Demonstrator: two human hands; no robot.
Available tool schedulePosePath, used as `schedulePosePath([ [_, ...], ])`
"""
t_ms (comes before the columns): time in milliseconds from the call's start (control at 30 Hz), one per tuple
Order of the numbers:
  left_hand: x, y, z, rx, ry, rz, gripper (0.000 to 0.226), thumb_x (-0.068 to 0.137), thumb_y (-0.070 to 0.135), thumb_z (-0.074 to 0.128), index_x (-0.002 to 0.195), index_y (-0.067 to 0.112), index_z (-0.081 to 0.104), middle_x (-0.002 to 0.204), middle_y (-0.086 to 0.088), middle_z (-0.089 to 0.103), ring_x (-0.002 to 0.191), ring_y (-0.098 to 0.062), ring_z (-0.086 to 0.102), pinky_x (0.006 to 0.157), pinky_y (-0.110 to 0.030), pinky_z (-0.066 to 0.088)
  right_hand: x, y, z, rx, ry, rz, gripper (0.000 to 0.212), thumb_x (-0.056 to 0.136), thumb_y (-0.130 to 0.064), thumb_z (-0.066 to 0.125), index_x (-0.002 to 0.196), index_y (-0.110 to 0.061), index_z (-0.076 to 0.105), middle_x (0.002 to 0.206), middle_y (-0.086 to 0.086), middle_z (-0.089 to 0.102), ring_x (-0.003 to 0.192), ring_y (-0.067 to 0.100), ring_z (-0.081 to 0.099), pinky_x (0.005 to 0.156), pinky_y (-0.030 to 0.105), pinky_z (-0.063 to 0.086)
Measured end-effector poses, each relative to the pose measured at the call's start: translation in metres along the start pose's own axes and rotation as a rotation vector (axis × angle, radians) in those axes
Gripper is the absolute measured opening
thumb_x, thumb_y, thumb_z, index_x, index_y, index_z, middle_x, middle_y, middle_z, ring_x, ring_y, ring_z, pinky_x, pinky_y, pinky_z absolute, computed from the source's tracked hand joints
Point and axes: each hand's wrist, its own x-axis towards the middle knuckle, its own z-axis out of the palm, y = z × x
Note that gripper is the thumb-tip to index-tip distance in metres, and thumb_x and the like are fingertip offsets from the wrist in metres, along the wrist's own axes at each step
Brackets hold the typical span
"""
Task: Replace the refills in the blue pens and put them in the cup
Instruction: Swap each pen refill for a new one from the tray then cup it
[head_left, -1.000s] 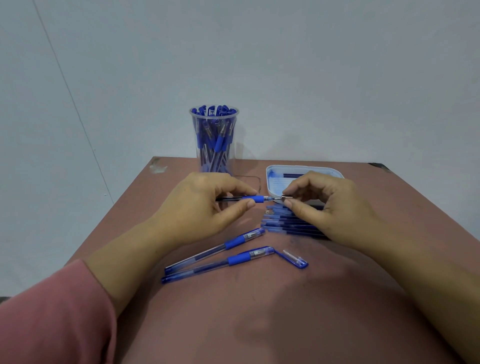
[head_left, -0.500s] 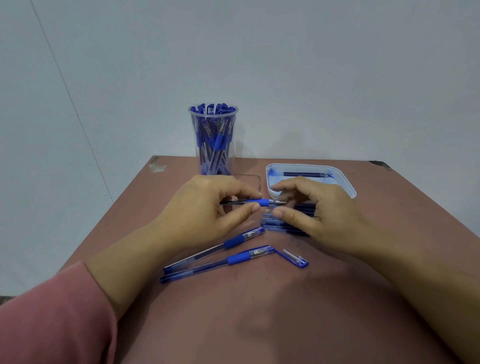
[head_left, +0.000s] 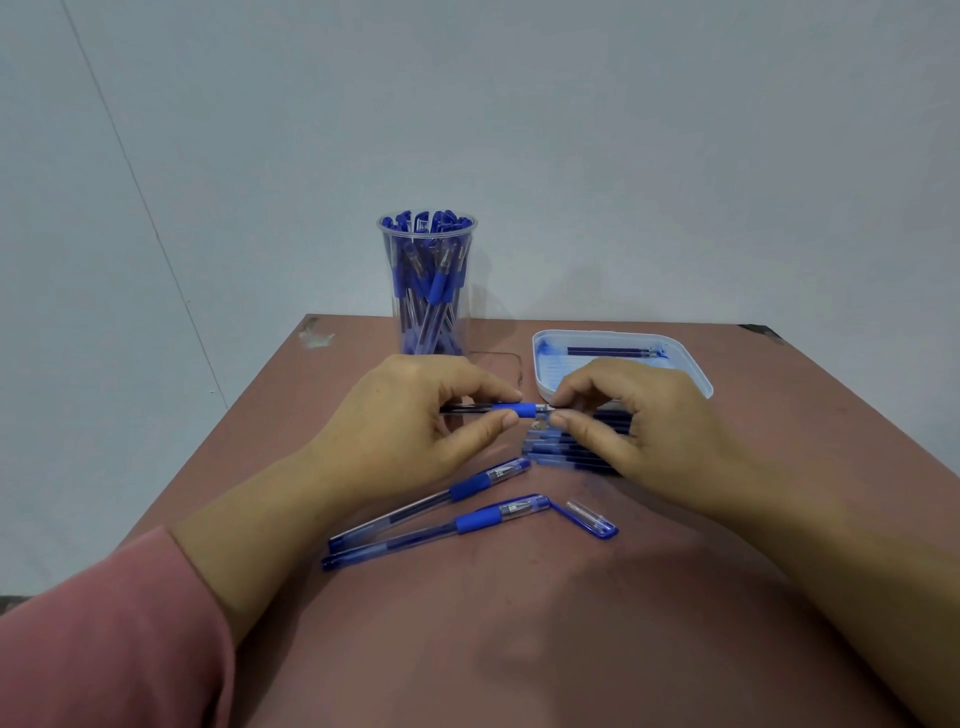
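Left hand (head_left: 410, 415) grips a blue pen (head_left: 511, 409) level while right hand (head_left: 639, 415) fingers (head_left: 563, 417) pinch its tip, apparently to screw it; 2 pens (head_left: 431, 512) wait on the table (head_left: 519, 649).

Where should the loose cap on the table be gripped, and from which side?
Pinch the cap across its long sides near mid-length, coming from above. It lies flat on the table, slanted, with its far end right by the near pen; a pinch from above probably leaves that pen undisturbed.
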Motion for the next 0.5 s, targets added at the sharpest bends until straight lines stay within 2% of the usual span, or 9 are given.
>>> schedulePosePath([
  [33, 0.0, 0.0002, 0.0001, -0.003, -0.005, 0.0, 0.02, 0.089, 0.045, 0.062, 0.106, 0.038, 0.071, 0.087, 0.024, 0.066, 0.075, -0.007, 0.064, 0.064, -0.032, 0.055, 0.0003, 0.0005, 0.0003, -0.003, -0.009, 0.032, 0.008, 0.09, -0.042, 0.056, 0.091, -0.037, 0.062, 0.082, -0.015, 0.064, 0.079, 0.007, 0.062, 0.07, 0.03, 0.051],
  [67, 0.0, 0.0004, 0.0003, -0.007, -0.01, 0.002, 0.022, 0.088, 0.046, 0.061, 0.106, 0.038, 0.071, 0.087, 0.025, 0.066, 0.074, -0.007, 0.064, 0.064, -0.032, 0.055, 0.0005, 0.0003, -0.0001, -0.005, -0.017, 0.05, 0.019, 0.091, -0.049, 0.05, 0.089, -0.034, 0.063, 0.081, -0.013, 0.065, 0.078, 0.008, 0.062, 0.068, 0.031, 0.05],
  [133, 0.0001, 0.0013, 0.0008, -0.008, -0.014, 0.008, 0.024, 0.088, 0.047, 0.059, 0.107, 0.038, 0.071, 0.087, 0.026, 0.065, 0.074, -0.007, 0.064, 0.064, -0.032, 0.055, -0.0005, 0.0005, -0.0007, 0.034, -0.035, 0.058, 0.025, 0.091, -0.055, 0.051, 0.094, -0.034, 0.065, 0.083, -0.013, 0.067, 0.08, 0.007, 0.063, 0.071, 0.027, 0.051],
  [200, -0.0001, 0.0015, 0.0007, -0.008, -0.01, 0.014, 0.024, 0.088, 0.047, 0.06, 0.107, 0.037, 0.071, 0.087, 0.027, 0.065, 0.074, -0.006, 0.065, 0.064, -0.031, 0.055, -0.0008, 0.0003, -0.0016, 0.052, -0.028, 0.031, 0.019, 0.087, -0.045, 0.063, 0.103, -0.036, 0.061, 0.089, -0.018, 0.065, 0.085, 0.004, 0.063, 0.075, 0.019, 0.05],
  [267, -0.0001, 0.0015, 0.0009, -0.007, -0.007, 0.016, 0.023, 0.088, 0.045, 0.061, 0.107, 0.037, 0.071, 0.087, 0.027, 0.065, 0.075, -0.006, 0.065, 0.064, -0.031, 0.056, -0.001, -0.0008, -0.0018, 0.022, -0.021, 0.002, 0.016, 0.086, -0.034, 0.068, 0.097, -0.039, 0.057, 0.086, -0.017, 0.063, 0.083, 0.006, 0.062, 0.073, 0.021, 0.05],
  [333, -0.0001, 0.0015, 0.0012, -0.003, -0.002, 0.017, 0.021, 0.088, 0.044, 0.062, 0.107, 0.037, 0.071, 0.087, 0.026, 0.066, 0.075, -0.007, 0.065, 0.064, -0.032, 0.055, -0.0008, -0.0009, -0.0011, 0.004, -0.043, 0.034, 0.006, 0.09, -0.042, 0.058, 0.088, -0.037, 0.058, 0.083, -0.014, 0.063, 0.081, 0.008, 0.061, 0.07, 0.024, 0.048],
  [400, 0.0001, 0.0016, 0.0014, -0.005, 0.0, 0.015, 0.021, 0.088, 0.044, 0.062, 0.107, 0.038, 0.07, 0.088, 0.025, 0.066, 0.074, -0.008, 0.065, 0.063, -0.033, 0.056, -0.0013, -0.0022, -0.0014, 0.016, -0.057, 0.06, 0.018, 0.091, -0.049, 0.051, 0.088, -0.035, 0.062, 0.083, -0.014, 0.063, 0.081, 0.008, 0.06, 0.07, 0.024, 0.047],
  [500, 0.0003, 0.0019, 0.0014, -0.008, 0.003, 0.013, 0.024, 0.088, 0.047, 0.06, 0.107, 0.037, 0.071, 0.088, 0.026, 0.066, 0.075, -0.007, 0.065, 0.064, -0.033, 0.056, -0.0008, -0.0029, -0.0021, 0.05, -0.035, 0.013, 0.017, 0.086, -0.046, 0.062, 0.102, -0.041, 0.06, 0.09, -0.02, 0.064, 0.087, 0.004, 0.062, 0.075, 0.019, 0.049],
])
